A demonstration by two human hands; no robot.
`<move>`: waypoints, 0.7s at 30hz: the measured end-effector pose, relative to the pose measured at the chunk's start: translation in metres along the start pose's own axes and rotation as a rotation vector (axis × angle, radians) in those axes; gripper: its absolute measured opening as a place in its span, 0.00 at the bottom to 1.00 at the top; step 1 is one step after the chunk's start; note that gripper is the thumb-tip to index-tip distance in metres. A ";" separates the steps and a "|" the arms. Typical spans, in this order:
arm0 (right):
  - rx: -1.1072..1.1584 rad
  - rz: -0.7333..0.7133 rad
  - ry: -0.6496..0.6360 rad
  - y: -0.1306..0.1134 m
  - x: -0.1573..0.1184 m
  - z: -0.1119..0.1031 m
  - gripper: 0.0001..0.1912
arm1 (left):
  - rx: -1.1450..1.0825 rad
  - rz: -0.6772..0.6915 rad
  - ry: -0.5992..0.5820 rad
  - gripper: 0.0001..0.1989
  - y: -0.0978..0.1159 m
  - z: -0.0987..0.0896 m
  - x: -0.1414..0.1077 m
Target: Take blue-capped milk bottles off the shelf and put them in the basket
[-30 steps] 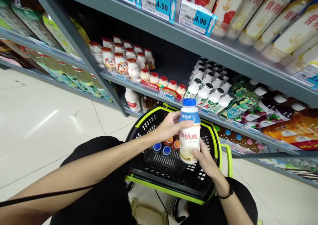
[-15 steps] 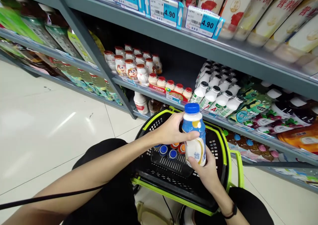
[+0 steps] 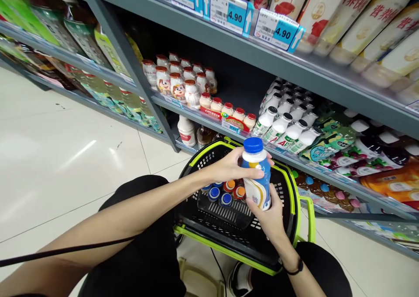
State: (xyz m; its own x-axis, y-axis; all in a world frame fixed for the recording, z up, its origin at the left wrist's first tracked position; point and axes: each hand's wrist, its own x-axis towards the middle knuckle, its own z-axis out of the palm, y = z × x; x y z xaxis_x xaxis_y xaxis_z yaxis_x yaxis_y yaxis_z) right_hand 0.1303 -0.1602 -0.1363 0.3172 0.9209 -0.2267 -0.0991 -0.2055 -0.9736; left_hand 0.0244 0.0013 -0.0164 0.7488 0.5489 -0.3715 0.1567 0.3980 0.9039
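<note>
I hold a white and blue drink bottle [image 3: 258,181] with a blue cap upright over a black shopping basket [image 3: 288,192] with lime-green rims. My left hand [image 3: 229,168] grips the bottle's upper part just under the cap. My right hand [image 3: 268,216] cups its base from below. Several small bottles [image 3: 224,192] with blue and orange caps lie in the basket behind my left hand. The basket rests between my knees on the floor.
Grey store shelves [image 3: 248,52] run across the view with 4.90 price tags [image 3: 278,30]. Red-capped small bottles [image 3: 183,81] and white bottles with dark caps [image 3: 284,113] fill the middle shelf. The tiled floor [image 3: 59,148] stretches to the left.
Both hands have turned the bottle, so its red-lettered label now faces away and a blue and yellow side shows. The view has shifted slightly.
</note>
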 end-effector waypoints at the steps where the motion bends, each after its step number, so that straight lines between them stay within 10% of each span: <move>1: 0.089 0.052 -0.046 0.002 -0.001 -0.001 0.25 | -0.047 0.001 0.010 0.24 0.000 0.001 0.000; 13: 0.795 0.398 -0.576 0.002 -0.016 -0.005 0.41 | -0.341 -0.039 0.000 0.27 0.003 0.009 -0.007; 21: 0.829 0.384 -0.518 -0.006 -0.006 0.000 0.35 | -0.265 0.018 0.236 0.27 -0.001 0.014 -0.005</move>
State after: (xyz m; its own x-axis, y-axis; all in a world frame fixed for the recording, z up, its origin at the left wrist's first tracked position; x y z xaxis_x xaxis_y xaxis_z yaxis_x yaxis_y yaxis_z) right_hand 0.1288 -0.1646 -0.1286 -0.2953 0.9111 -0.2875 -0.7845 -0.4030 -0.4714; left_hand 0.0296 -0.0124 -0.0122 0.5753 0.7000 -0.4231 -0.0507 0.5468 0.8357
